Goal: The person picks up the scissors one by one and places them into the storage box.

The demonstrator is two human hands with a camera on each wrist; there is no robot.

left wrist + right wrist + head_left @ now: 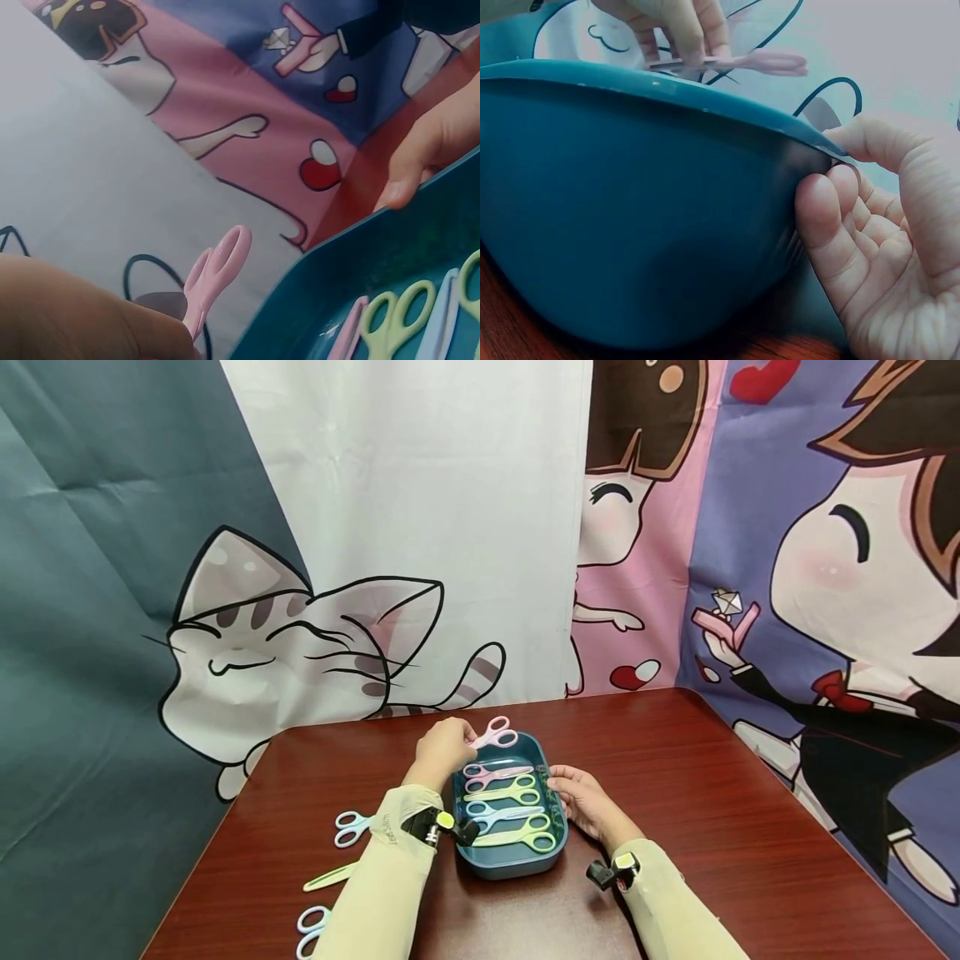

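Note:
Over the far end of a dark teal tray point(510, 870), my left hand point(444, 748) pinches a pair of pink scissors point(498, 734) by the blade end, handle loops pointing right. My right hand point(585, 802) grips the tray's right side, thumb on the rim and fingers against the outer wall in the right wrist view. Inside the tray several scissors lie crosswise in a row: pink scissors point(480, 776), green scissors point(521, 791), blue scissors point(483, 814) and a nearer green pair point(538, 835). Their handles alternate sides.
Left of the tray on the red-brown table point(622, 735) lie blue scissors point(351, 828), a green blade point(330, 877) and another blue pair point(309, 927), each partly hidden by my left sleeve. A printed cartoon curtain point(450, 485) hangs behind the table.

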